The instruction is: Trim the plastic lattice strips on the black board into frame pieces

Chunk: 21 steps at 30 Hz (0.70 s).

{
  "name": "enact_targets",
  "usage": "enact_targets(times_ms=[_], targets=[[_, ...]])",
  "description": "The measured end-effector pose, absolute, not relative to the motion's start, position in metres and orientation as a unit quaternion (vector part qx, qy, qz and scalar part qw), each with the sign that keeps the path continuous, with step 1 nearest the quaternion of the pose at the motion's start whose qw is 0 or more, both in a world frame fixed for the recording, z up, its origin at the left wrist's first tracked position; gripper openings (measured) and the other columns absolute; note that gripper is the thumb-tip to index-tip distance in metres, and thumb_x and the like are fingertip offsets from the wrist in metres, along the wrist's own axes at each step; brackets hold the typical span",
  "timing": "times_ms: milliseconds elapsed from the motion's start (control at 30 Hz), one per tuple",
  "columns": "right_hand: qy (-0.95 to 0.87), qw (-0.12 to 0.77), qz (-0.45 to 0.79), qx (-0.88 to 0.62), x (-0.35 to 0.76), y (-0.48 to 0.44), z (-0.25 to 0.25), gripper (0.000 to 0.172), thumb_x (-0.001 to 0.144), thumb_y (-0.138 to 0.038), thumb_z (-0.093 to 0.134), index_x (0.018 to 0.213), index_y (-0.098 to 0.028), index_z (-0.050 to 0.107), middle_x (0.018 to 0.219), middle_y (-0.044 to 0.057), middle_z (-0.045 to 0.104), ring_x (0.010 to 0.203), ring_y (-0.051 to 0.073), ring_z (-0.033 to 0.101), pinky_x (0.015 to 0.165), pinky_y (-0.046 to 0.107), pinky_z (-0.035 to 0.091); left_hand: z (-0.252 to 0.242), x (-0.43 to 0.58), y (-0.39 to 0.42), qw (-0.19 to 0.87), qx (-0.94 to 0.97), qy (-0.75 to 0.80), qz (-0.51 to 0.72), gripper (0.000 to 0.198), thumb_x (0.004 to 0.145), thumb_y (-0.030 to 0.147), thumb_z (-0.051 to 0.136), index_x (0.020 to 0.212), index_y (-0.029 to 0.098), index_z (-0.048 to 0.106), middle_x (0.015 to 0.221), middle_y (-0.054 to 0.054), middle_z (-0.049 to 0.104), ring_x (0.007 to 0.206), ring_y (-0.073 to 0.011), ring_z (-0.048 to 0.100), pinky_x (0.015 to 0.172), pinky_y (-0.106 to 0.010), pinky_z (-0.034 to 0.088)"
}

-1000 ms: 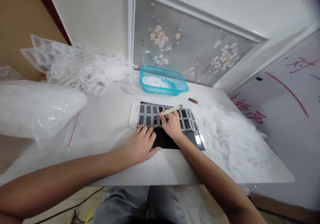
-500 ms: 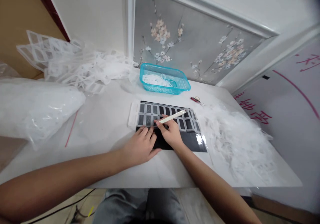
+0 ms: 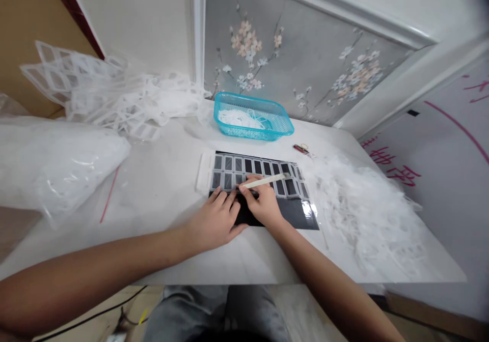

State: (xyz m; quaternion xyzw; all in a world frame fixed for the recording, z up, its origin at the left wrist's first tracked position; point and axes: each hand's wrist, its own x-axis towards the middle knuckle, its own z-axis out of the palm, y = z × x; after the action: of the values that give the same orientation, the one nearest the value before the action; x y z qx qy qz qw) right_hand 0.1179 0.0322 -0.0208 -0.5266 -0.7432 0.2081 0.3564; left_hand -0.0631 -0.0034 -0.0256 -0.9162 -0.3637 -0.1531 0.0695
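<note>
A translucent sheet of small rectangular frames [image 3: 228, 164] lies on a black board [image 3: 294, 214] in front of me. My right hand [image 3: 263, 203] is closed around a slim cream-coloured stick-like tool [image 3: 263, 181]. Its tip at the fingers is too small to make out, and its other end points up to the right, over the frames. Beside it, my left hand [image 3: 217, 219] lies flat with fingers spread, fingertips touching the lower edge of the frames. Both hands cover part of the sheet's lower row and of the board.
A blue plastic basket [image 3: 254, 134] with white pieces stands behind the board. Small red-handled scissors or snips [image 3: 301, 149] lie to its right. Translucent scraps [image 3: 367, 220] are heaped at right, frame sheets [image 3: 114, 92] at back left. A stuffed clear bag [image 3: 57, 164] sits at left.
The view has shifted slightly. The far end of the tool in my right hand has tipped a little lower. My left hand stays in place on the sheet.
</note>
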Motion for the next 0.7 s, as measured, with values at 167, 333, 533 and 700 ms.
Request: enact_targets(times_ms=[167, 333, 533, 700], targets=[[-0.696, 0.390, 0.259, -0.545, 0.1201, 0.0349, -0.0245, 0.020, 0.091, -0.036, 0.057, 0.085, -0.023, 0.072, 0.095, 0.007, 0.077, 0.111, 0.028, 0.067, 0.098, 0.044, 0.051, -0.0235, -0.0622, -0.0041, 0.079, -0.917, -0.364, -0.140, 0.054, 0.095, 0.054, 0.048, 0.114, 0.006, 0.064, 0.129, -0.022, 0.062, 0.112, -0.0339, 0.059, 0.107, -0.050, 0.037], [-0.710, 0.374, 0.252, -0.541, 0.1192, 0.0328, -0.0194, 0.021, 0.092, -0.035, 0.057, 0.086, -0.023, 0.072, 0.093, 0.007, 0.077, 0.110, 0.028, 0.066, 0.097, 0.044, 0.051, -0.0241, -0.0627, -0.0047, 0.078, -0.919, -0.360, -0.140, 0.055, 0.096, 0.054, 0.048, 0.112, 0.005, 0.065, 0.127, -0.023, 0.062, 0.112, -0.0349, 0.058, 0.107, -0.051, 0.035], [-0.796, 0.304, 0.117, -0.509, 0.1149, 0.0284, -0.0176, 0.020, 0.093, -0.025, 0.051, 0.091, -0.028, 0.071, 0.095, 0.002, 0.076, 0.114, 0.027, 0.058, 0.117, 0.052, 0.028, -0.0230, -0.0619, -0.0041, 0.067, -0.915, -0.372, -0.140, 0.058, 0.094, 0.056, 0.049, 0.117, 0.004, 0.063, 0.128, -0.022, 0.062, 0.109, -0.0337, 0.058, 0.108, -0.050, 0.035], [-0.812, 0.281, 0.025, -0.512, 0.1212, 0.0376, -0.0191, 0.024, 0.092, -0.018, 0.049, 0.096, -0.028, 0.071, 0.087, 0.002, 0.075, 0.113, 0.029, 0.051, 0.112, 0.051, 0.029, -0.0203, -0.0607, -0.0036, 0.055, -0.910, -0.387, -0.139, 0.058, 0.093, 0.057, 0.051, 0.114, 0.006, 0.065, 0.130, -0.021, 0.061, 0.110, -0.0348, 0.056, 0.106, -0.049, 0.037]])
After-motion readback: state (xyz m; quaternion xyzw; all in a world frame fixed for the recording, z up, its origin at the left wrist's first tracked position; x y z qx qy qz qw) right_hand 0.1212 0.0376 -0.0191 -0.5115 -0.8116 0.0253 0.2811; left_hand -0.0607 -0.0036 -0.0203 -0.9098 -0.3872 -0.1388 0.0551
